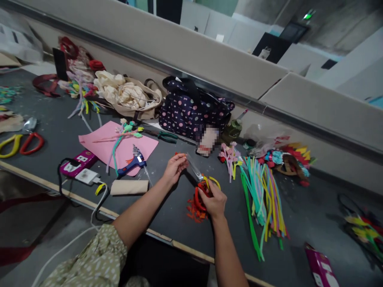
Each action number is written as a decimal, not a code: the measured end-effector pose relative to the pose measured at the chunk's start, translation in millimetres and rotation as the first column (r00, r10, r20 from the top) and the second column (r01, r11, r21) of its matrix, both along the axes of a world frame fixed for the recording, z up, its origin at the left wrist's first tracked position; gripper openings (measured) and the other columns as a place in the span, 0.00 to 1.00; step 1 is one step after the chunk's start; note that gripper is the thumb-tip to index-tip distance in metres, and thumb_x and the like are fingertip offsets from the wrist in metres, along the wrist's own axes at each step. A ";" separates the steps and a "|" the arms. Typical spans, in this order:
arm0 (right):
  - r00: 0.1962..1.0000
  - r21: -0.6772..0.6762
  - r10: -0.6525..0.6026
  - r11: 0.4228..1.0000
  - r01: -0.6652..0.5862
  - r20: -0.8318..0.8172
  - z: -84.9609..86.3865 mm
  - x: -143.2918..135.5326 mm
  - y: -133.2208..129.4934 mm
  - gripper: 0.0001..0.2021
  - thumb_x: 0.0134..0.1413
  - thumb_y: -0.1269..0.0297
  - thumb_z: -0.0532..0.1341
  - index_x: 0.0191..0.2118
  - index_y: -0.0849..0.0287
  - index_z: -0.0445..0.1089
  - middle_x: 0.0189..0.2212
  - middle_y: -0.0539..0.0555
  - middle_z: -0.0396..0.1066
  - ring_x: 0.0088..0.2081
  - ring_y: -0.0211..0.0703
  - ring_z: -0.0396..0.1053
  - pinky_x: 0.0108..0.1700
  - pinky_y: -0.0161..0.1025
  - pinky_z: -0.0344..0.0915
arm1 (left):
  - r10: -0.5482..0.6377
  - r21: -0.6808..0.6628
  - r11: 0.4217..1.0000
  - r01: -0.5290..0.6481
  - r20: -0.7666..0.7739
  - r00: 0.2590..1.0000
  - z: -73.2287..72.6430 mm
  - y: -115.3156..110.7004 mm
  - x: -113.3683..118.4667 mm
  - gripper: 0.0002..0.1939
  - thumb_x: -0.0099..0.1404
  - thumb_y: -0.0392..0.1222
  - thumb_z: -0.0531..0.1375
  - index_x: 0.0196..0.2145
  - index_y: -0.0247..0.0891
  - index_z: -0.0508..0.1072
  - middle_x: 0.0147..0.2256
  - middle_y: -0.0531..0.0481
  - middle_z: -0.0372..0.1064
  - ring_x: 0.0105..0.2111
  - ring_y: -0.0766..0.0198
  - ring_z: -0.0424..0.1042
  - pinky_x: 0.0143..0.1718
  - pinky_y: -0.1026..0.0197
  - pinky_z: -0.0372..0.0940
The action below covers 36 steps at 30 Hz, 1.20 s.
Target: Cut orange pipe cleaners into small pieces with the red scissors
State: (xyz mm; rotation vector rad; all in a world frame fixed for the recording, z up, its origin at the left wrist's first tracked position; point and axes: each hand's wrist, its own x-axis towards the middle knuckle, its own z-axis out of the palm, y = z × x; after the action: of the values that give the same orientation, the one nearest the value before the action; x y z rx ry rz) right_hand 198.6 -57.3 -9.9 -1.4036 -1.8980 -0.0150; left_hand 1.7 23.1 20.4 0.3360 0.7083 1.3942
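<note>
My right hand (216, 199) grips a pair of scissors (196, 172) with one red and one yellow handle. Their blades point up and left, toward my left hand (175, 169). The fingers of that hand are pinched together near the blade tips. A bit of orange-red shows at the fingertips, too small to name. Below the scissors, a heap of orange-red scraps (197, 211) lies on the dark table (176, 217). To the right of my right hand rests a bundle of colored pipe cleaners (261, 191).
Left of my arm are a cardboard tube (129, 187), a blue glue gun (133, 164), pink paper (101, 137) and a purple power strip (79, 163) with cables. Behind stand a dotted navy bag (182, 105) and a beige bag (149, 105). Pliers (167, 136) lie before them.
</note>
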 end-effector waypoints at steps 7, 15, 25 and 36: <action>0.997 0.044 0.018 0.999 -0.022 0.076 5.3 6.1 0.0 0.22 0.54 0.53 0.62 0.50 0.62 0.71 0.32 0.55 0.76 0.31 0.41 0.73 0.37 0.37 0.70 | 0.043 0.069 0.997 -0.038 -0.062 0.997 9.0 -6.6 -3.4 0.15 0.44 0.38 0.71 0.31 0.33 0.75 0.26 0.53 0.70 0.22 0.73 0.67 0.30 0.66 0.69; 0.987 0.113 0.007 0.993 -0.025 0.158 5.0 9.0 2.6 0.21 0.54 0.52 0.63 0.48 0.62 0.73 0.34 0.55 0.77 0.33 0.42 0.74 0.38 0.37 0.70 | 0.021 0.081 0.997 -0.011 -0.125 0.992 11.5 -8.7 -1.4 0.14 0.43 0.40 0.71 0.29 0.32 0.76 0.24 0.52 0.70 0.22 0.72 0.68 0.30 0.66 0.67; 0.979 0.136 -0.003 0.990 -0.025 0.203 4.1 9.9 4.3 0.21 0.55 0.52 0.62 0.47 0.63 0.73 0.34 0.55 0.77 0.32 0.41 0.74 0.37 0.36 0.69 | 0.056 0.037 0.998 -0.051 -0.150 0.987 8.6 -7.7 -2.1 0.15 0.42 0.40 0.72 0.28 0.32 0.75 0.23 0.53 0.69 0.21 0.72 0.67 0.29 0.65 0.68; 0.983 0.031 0.012 0.999 -0.018 0.181 -4.8 13.7 5.0 0.21 0.56 0.51 0.60 0.50 0.60 0.73 0.36 0.56 0.77 0.35 0.43 0.75 0.39 0.37 0.70 | 0.063 0.024 0.998 -0.060 -0.175 0.983 5.9 -5.3 -3.0 0.16 0.42 0.39 0.72 0.29 0.32 0.75 0.23 0.54 0.69 0.19 0.73 0.65 0.27 0.66 0.67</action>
State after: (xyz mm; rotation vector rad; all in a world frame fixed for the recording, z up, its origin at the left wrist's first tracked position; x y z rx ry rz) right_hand 212.3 -52.3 -14.6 -1.4064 -2.0470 -0.1705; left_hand -1.3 17.7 26.4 0.4590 0.8570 1.4417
